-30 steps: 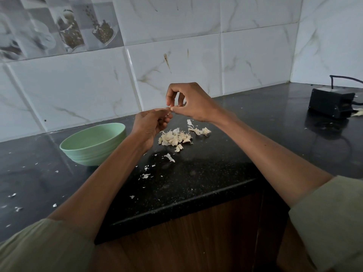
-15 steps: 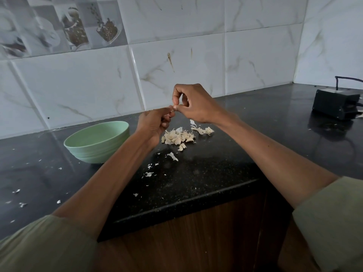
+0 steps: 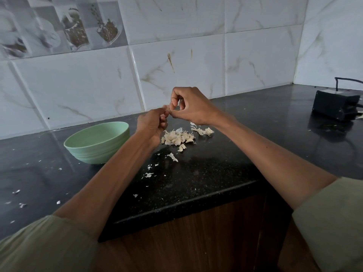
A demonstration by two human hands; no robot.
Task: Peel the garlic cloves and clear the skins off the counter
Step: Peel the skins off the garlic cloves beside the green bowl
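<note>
The left hand [image 3: 152, 124] and right hand [image 3: 189, 107] are meeting above the counter [image 3: 216, 173], curled fingers pinching one garlic clove [image 3: 167, 112] between them. The garlic pile [image 3: 177, 137] is lying just beneath, right of the green bowl [image 3: 97, 143].

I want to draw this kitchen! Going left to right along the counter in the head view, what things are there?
Green bowl → left hand → garlic pile → black box. The right hand sits above the pile, so I left it out.
</note>
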